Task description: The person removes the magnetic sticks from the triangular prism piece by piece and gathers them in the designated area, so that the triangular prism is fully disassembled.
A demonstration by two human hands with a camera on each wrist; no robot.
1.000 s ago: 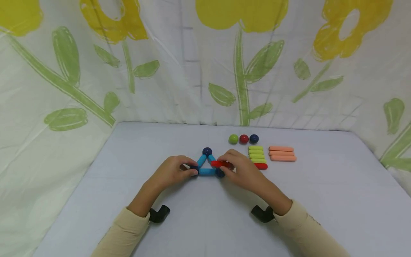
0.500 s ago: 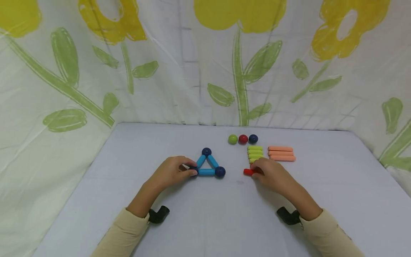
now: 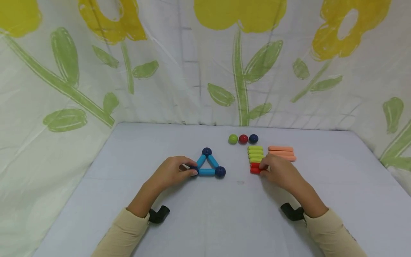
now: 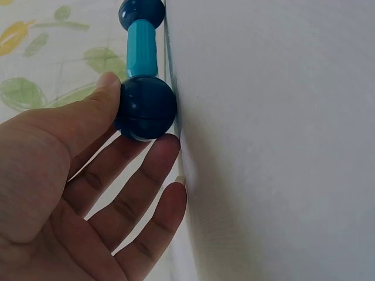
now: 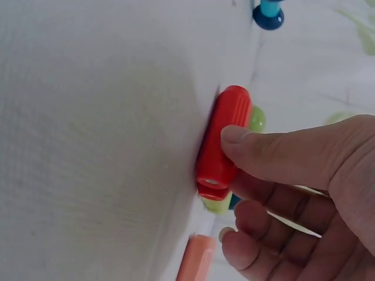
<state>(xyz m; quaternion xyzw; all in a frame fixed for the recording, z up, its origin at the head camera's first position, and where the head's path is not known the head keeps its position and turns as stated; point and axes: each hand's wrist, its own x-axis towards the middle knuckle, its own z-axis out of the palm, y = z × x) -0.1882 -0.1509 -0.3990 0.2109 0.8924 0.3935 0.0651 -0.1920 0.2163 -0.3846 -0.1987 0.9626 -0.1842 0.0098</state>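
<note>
A triangle of blue magnetic rods [image 3: 207, 172] joined by dark blue balls [image 3: 220, 171] lies flat on the table. My left hand [image 3: 173, 172] holds the ball at its left corner, which shows as a dark blue ball [image 4: 146, 108] beside my thumb in the left wrist view. Farther right, my right hand [image 3: 282, 170] pinches the near red rod [image 3: 255, 171] at its right end. A second red rod [image 3: 255, 165] lies right behind it. In the right wrist view my thumb presses on the ribbed red rod [image 5: 225, 140], and my other fingers are curled behind.
Yellow-green rods [image 3: 255, 153] lie in a stack-like row behind the red ones. Orange rods [image 3: 281, 149] lie to their right, partly behind my right hand. A green ball [image 3: 233, 139], a red ball [image 3: 243, 139] and a dark blue ball [image 3: 253, 139] stand at the back. A flowered curtain [image 3: 154, 100] hangs behind the table.
My right hand has carried the red rod from above the triangle's right corner rightward and set it alongside the other red rod. My left hand has stayed at the left corner ball.
</note>
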